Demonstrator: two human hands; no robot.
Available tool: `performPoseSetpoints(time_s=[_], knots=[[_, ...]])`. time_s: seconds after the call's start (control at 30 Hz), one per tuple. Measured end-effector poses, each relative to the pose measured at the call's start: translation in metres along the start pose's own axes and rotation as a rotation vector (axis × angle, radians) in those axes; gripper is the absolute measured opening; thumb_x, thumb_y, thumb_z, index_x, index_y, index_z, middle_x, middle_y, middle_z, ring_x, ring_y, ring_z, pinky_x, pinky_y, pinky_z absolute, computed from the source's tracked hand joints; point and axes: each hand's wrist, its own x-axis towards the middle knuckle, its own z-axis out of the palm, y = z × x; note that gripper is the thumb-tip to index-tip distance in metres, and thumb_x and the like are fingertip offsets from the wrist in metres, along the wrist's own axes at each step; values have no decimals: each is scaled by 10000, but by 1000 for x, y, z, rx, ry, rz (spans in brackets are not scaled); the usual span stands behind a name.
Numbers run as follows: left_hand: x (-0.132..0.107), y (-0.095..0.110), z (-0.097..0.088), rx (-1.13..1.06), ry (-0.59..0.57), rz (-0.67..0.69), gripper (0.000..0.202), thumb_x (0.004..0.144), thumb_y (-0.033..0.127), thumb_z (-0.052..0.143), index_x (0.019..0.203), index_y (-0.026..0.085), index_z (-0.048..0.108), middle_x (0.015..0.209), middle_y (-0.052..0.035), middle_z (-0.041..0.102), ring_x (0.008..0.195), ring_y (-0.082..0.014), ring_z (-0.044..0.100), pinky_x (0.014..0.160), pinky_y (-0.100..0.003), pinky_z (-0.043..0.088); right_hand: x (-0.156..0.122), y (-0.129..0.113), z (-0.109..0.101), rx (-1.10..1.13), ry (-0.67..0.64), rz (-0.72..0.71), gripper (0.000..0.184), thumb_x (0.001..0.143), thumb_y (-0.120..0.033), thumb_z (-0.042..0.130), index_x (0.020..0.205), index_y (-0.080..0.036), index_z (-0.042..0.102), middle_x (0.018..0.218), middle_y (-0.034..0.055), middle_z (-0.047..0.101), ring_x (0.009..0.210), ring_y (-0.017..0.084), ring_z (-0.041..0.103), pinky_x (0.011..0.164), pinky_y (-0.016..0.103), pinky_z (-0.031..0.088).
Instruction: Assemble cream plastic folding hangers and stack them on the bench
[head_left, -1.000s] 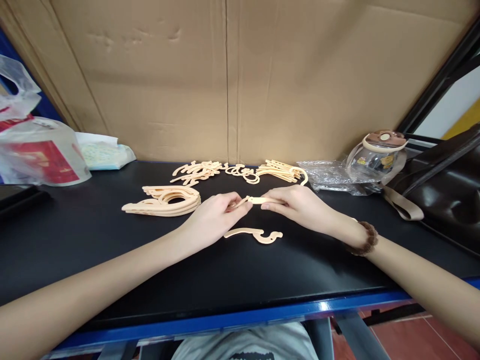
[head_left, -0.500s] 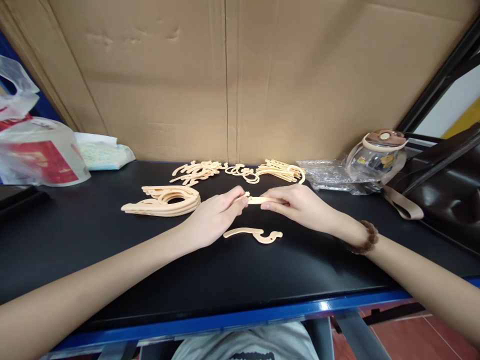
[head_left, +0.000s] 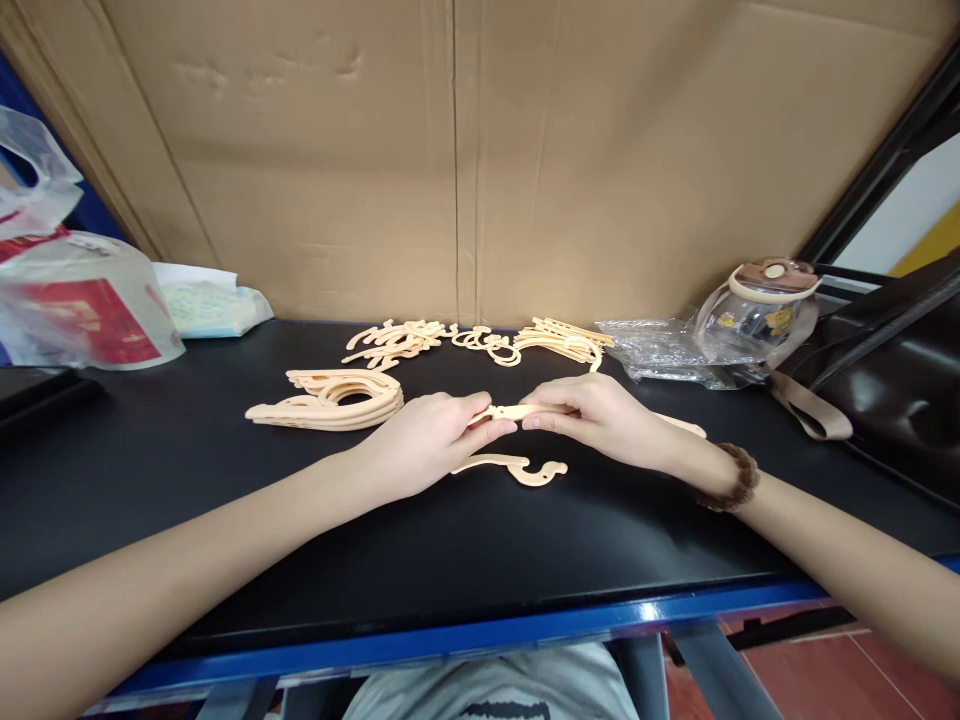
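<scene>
My left hand (head_left: 431,440) pinches a cream plastic hanger piece (head_left: 481,416), mostly hidden by thumb and fingers. Close to its right, my right hand (head_left: 600,415) is closed on a cream hanger arm (head_left: 513,411); a long cream end (head_left: 681,426) shows beyond that hand. The two pieces meet or overlap between the fingertips, and I cannot tell whether they are joined. Just below on the black table (head_left: 450,560) lies a curved hanger arm (head_left: 491,460) with a hook piece (head_left: 538,474) at its right end. Left of my hands rests a stack of folded hangers (head_left: 330,400).
Along the back lie loose hanger arms (head_left: 394,342), several hook pieces (head_left: 487,342) and a bundle of straight pieces (head_left: 566,340). Clear plastic wrap (head_left: 652,350), a jar-like bottle (head_left: 765,310) and a dark bag (head_left: 892,370) stand right. A plastic-wrapped roll (head_left: 97,300) and tissue pack (head_left: 210,305) sit left.
The held pieces have turned and come slightly lower. The long end now shows past my right hand, and my left thumb has moved right along the piece.
</scene>
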Motion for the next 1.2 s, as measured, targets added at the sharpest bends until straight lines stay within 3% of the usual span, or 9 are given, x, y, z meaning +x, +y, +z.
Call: performPoseSetpoints(time_s=[0.2, 0.7, 0.9, 1.03, 1.13, 1.2], knots=[[-4, 1, 0, 173, -28, 54, 386, 979, 454, 314, 748, 199, 488, 556, 22, 459, 517, -162, 500, 493, -259, 235, 0, 2, 5, 111, -26, 68, 349, 923, -472, 478, 912, -186, 678, 786, 0, 653, 693, 129, 541, 641, 232, 376], [-8, 5, -1, 221, -62, 159, 366, 992, 391, 284, 736, 203, 467, 508, 37, 421, 465, -166, 502, 464, -266, 238, -1, 2, 7, 160, -54, -20, 341, 927, -442, 486, 917, -182, 706, 763, 4, 634, 676, 118, 520, 639, 234, 374], [-8, 9, -4, 314, -42, 126, 367, 989, 388, 269, 778, 198, 501, 508, 26, 477, 463, -171, 536, 462, -261, 271, 1, 0, 6, 212, -86, 49, 406, 922, -500, 457, 875, -172, 691, 710, -10, 593, 629, 109, 469, 566, 221, 345], [-7, 9, -4, 432, -23, 111, 360, 990, 398, 240, 967, 183, 527, 590, -11, 601, 513, -199, 594, 468, -265, 280, 2, 2, 4, 150, -87, 44, 426, 925, -520, 436, 905, -185, 698, 692, -17, 577, 617, 104, 450, 567, 219, 329], [-8, 8, -3, 441, 31, 120, 355, 985, 414, 268, 1191, 185, 445, 661, -17, 658, 567, -218, 627, 470, -262, 271, 2, 4, 3, 105, -82, 56, 421, 916, -532, 448, 894, -184, 686, 683, -19, 569, 615, 104, 454, 557, 219, 314], [-8, 8, -4, 418, 65, 115, 339, 975, 414, 308, 1197, 190, 431, 655, -2, 654, 566, -211, 623, 466, -259, 260, 2, 5, 4, 58, -64, 74, 403, 915, -525, 458, 848, -184, 663, 642, -34, 544, 582, 95, 434, 540, 218, 292]])
